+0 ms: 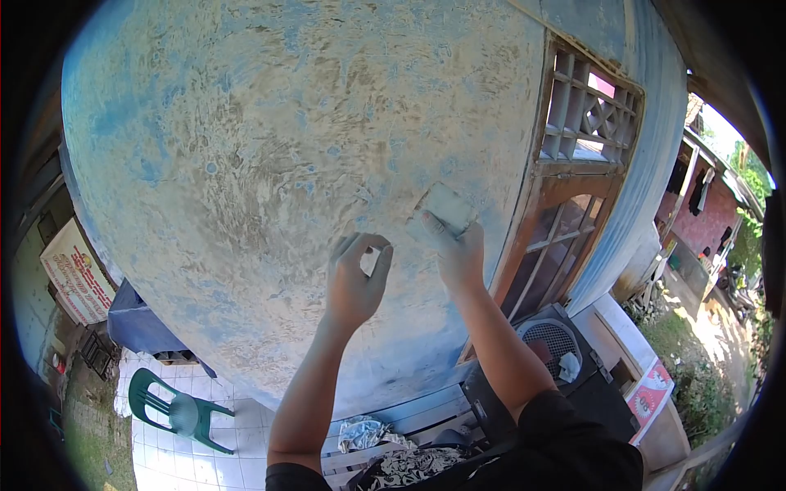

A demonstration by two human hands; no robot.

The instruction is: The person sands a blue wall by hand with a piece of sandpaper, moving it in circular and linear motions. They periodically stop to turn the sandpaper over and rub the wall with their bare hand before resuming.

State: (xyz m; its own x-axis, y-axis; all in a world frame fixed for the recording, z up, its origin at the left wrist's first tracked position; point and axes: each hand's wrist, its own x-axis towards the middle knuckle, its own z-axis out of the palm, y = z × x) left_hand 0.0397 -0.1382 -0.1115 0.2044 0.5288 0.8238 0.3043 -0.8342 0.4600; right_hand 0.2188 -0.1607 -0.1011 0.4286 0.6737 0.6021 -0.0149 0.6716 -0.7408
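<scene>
A wall (270,106) with worn blue paint and rough beige patches fills the middle of the view. My right hand (460,254) is closed on a flat, pale, rectangular pad (449,206), thumb across its near face, against the wall close to the window frame. To its left, my left hand (357,274) is raised in front of the wall, fingers curled and the thumb bent toward the index fingertip in a loop. A whitish spot shows inside that loop; I cannot tell whether the fingers hold anything.
A wooden-framed window (565,221) borders the wall at right. Below it stands a black speaker box (602,393). A slatted bench (409,421) with crumpled cloth (364,434) lies below my arms. A green plastic chair (184,413) stands on white tiles at lower left.
</scene>
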